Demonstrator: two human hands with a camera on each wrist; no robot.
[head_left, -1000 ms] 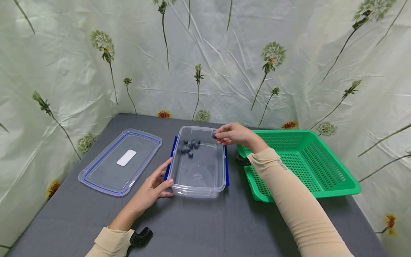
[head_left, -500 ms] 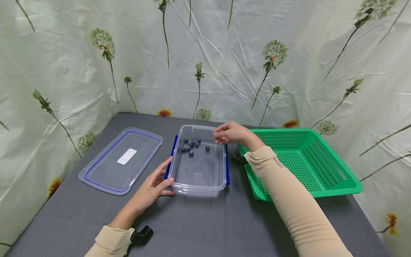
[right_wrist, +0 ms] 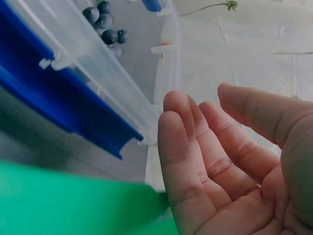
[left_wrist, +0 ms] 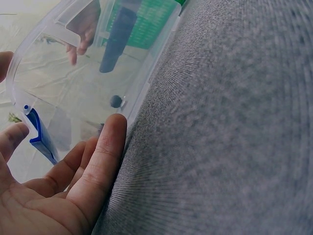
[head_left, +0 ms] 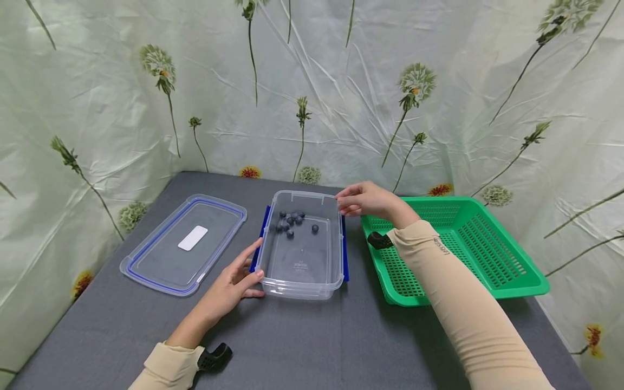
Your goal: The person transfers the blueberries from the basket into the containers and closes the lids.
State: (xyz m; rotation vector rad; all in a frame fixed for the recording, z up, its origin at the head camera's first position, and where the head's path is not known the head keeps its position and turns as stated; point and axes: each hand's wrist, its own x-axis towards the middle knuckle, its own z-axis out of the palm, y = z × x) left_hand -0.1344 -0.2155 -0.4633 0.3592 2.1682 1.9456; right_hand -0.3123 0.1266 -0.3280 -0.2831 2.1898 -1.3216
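A clear plastic food container (head_left: 302,260) with blue side clips stands in the middle of the table. Several blueberries (head_left: 294,219) lie clustered near its far left, and a single blueberry (head_left: 315,229) sits apart to their right. My left hand (head_left: 228,288) rests against the container's near left corner, fingers extended along the side and thumb at the rim. Beside the far right corner hovers my right hand (head_left: 372,203); in the right wrist view its loosely bent fingers (right_wrist: 176,142) hold nothing, and the thumb stands apart from them.
On the left lies the clear lid (head_left: 168,265) with a blue seal and a white label (head_left: 192,238). A green perforated basket (head_left: 528,284) stands to the right, under my right forearm. Floral fabric (head_left: 341,97) hangs behind the grey-covered table (head_left: 302,341).
My right hand has let go of a blueberry, which now lies on the container's floor. That hand has since moved right, toward the green basket. The left hand stays in place.
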